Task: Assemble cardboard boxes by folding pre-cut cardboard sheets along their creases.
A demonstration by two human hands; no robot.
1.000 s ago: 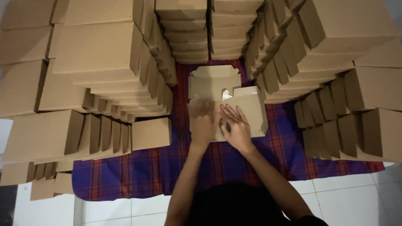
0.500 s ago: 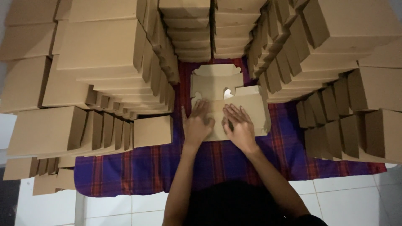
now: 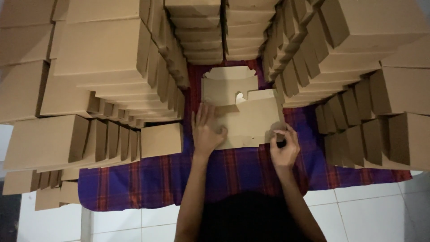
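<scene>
Cardboard blank (image 3: 248, 121), frame centre: light, thin, creases easily. Left hand (image 3: 207, 132) flat, fingers spread, pressing panel; right hand (image 3: 283, 147) fingers pinching lower-right flap. Best hold: edges, near folds.

Pretty much everything here is the same plain tan-brown: the flat cardboard box (image 3: 244, 118) in the middle and all the stacked boxes (image 3: 103, 58) around it, no print or pattern on any of them, just darker brown where the shadows fall between the stacks. The only real colour is the cloth (image 3: 233, 172) underneath, a plaid of deep blue and dark red with thin lighter stripes crossing it. Below that the floor tiles (image 3: 380, 215) are white-ish grey with pale grout lines.
</scene>
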